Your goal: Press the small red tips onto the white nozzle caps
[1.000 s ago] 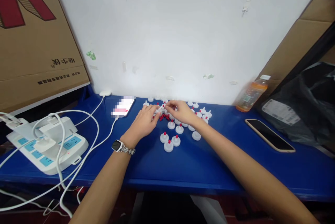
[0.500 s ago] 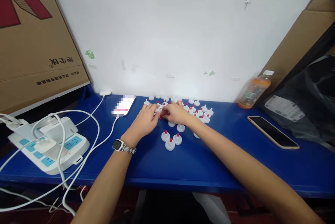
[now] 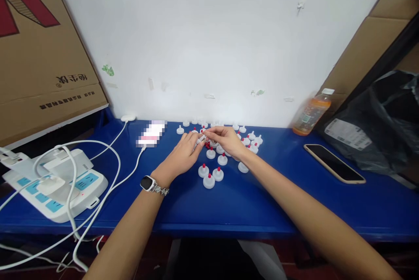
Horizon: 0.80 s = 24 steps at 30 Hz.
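Observation:
Both hands meet over a cluster of small white caps with red tips (image 3: pixel 209 177) on the blue table (image 3: pixel 229 210). My left hand (image 3: pixel 183 153), with a watch on its wrist, is curled and holds a small white cap (image 3: pixel 200 139) at its fingertips. My right hand (image 3: pixel 224 138) pinches at the same spot, at a tiny red piece. A small heap of loose red pieces (image 3: pixel 208 145) lies just beneath the fingers. More white caps (image 3: pixel 252 140) stand behind my right hand, near the wall.
A white power strip with plugs and cables (image 3: pixel 55 184) lies at the left. A phone on a cable (image 3: pixel 150 134) rests by the wall, another phone (image 3: pixel 334 163) at the right. An orange drink bottle (image 3: pixel 309 114), a black bag (image 3: pixel 379 127) and cardboard boxes (image 3: pixel 42 53) ring the table.
My right hand dipped to the red pieces half a second ago, then rose back to the cap held in my left hand. The view shifted slightly.

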Available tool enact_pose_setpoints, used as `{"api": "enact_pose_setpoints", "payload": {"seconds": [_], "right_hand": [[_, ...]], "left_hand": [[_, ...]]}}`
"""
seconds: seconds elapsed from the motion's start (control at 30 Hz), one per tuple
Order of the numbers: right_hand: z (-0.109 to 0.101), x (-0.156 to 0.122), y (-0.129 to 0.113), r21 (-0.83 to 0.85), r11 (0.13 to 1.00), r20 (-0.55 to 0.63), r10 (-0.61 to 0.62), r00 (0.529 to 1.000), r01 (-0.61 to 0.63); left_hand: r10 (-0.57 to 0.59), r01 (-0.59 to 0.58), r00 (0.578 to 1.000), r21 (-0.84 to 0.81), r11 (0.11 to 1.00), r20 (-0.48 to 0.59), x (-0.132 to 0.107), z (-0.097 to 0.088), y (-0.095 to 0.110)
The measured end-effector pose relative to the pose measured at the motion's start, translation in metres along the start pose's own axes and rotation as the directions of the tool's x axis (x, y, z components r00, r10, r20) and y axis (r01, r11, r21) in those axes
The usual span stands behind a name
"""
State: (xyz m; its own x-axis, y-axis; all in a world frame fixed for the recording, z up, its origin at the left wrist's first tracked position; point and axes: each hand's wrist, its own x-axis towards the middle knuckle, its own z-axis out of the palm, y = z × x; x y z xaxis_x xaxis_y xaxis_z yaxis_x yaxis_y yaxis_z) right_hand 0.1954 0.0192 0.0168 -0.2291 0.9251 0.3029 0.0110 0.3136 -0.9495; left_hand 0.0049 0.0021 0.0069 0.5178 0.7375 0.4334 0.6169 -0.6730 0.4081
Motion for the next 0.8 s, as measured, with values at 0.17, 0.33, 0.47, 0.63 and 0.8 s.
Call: {"api": "enact_pose_setpoints", "payload": {"seconds": [0.17,0.33,0.47,0.63,0.8], "right_hand": [[0.0,-0.002,-0.005,0.118,0.993,-0.02,0.026,0.999,-0.023],[0.005,-0.003,-0.007,0.112,0.994,-0.059,-0.006,0.998,0.013],[0.01,-0.005,-0.009,0.101,0.994,-0.047,-0.037,0.998,0.042],[-0.007,0.008,-0.013,-0.161,0.976,-0.049,-0.155,0.987,0.145],[-0.041,0.041,0.006,-0.595,0.8,-0.199,-0.248,0.948,0.084]], "left_hand": [[0.053,-0.053,0.999,0.011,0.999,0.006,0.0,0.0,0.008],[0.028,-0.027,0.996,0.014,1.0,-0.083,-0.003,0.003,0.014],[0.007,-0.008,0.997,-0.017,1.0,-0.072,-0.003,0.004,0.018],[-0.029,0.03,0.993,0.01,0.999,-0.119,0.001,0.005,0.012],[-0.061,0.074,0.984,0.078,0.994,-0.165,0.003,-0.001,0.0]]}}
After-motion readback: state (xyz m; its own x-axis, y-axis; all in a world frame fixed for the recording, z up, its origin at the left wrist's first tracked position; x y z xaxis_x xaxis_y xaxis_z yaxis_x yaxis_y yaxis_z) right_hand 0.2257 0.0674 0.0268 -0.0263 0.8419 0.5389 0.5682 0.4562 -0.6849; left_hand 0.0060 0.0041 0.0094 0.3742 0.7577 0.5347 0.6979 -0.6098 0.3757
